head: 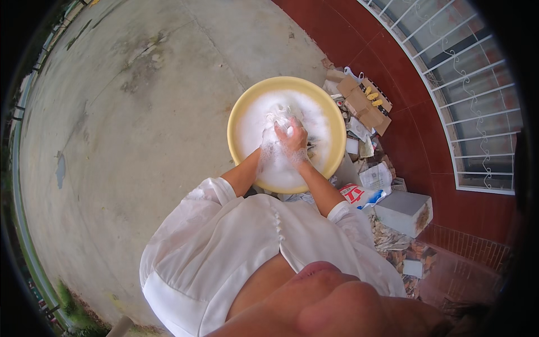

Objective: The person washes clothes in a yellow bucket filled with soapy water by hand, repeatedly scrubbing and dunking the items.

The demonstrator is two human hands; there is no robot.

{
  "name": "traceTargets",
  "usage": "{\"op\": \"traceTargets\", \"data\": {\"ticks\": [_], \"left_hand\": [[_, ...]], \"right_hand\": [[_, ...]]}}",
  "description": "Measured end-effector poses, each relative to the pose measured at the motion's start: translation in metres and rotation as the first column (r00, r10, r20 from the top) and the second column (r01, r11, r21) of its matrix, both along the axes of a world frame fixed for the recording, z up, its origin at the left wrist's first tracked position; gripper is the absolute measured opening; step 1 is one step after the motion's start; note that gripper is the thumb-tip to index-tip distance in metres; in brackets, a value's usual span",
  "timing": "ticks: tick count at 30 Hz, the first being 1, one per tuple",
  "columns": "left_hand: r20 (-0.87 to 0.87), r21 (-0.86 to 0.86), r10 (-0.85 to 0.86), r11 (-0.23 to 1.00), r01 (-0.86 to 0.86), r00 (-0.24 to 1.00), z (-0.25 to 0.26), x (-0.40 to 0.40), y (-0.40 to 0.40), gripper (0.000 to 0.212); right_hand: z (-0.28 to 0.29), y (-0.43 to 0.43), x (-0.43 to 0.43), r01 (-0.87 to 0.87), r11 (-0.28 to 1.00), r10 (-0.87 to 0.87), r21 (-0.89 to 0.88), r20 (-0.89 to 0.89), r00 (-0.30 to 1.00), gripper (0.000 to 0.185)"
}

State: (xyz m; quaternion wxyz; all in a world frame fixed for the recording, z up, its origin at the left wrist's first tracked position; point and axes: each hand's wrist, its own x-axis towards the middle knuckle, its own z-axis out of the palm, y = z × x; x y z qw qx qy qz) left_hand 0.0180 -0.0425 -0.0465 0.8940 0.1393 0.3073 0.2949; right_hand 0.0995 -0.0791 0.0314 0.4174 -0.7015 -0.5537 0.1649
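Observation:
A round yellow basin [237,113] full of white suds stands in front of me. Over its middle, my right hand [293,135] grips a bunched, wet white cloth [281,113], with foam on the fingers and wrist. My left hand [269,137] is at the cloth's left side, largely covered by foam and fabric, so its fingers are hard to make out. A small dark patterned piece [310,145] shows through the suds just right of my right wrist.
Right of the basin lie flattened cardboard [364,105] with yellow corn cobs [372,96], a printed plastic bag [358,196], a grey-white block [402,210] and rubble. Beyond are a red tiled wall [417,139] and a white window grille [452,122]. Concrete ground [147,139] extends left.

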Motion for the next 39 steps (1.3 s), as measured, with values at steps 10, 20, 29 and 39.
{"op": "traceTargets", "data": {"ticks": [10, 20, 29, 39], "left_hand": [[0.130, 0.159, 0.016, 0.987, -0.037, 0.991, -0.022, -0.007, 0.009, 0.060], [-0.564, 0.010, -0.044, 0.998, 0.060, 0.824, 0.045, -0.016, 0.012, 0.055], [0.106, 0.060, 0.058, 0.996, -0.065, 0.993, -0.117, -0.014, 0.040, 0.040], [-0.003, 0.128, 0.216, 0.968, -0.214, 0.976, -0.042, 0.002, 0.021, 0.036]], "right_hand": [[-0.014, 0.000, -0.007, -0.009, 0.999, 0.009, -0.034, 0.027, 1.000, 0.050], [-0.076, 0.022, 0.106, 0.224, 0.949, -0.306, -0.224, -0.470, 0.828, 0.057], [-0.008, 0.011, -0.006, 0.113, 0.994, -0.113, 0.005, 0.071, 0.991, 0.038], [-0.014, 0.009, -0.005, 0.137, 0.990, -0.138, 0.013, 0.063, 0.989, 0.041]]}}
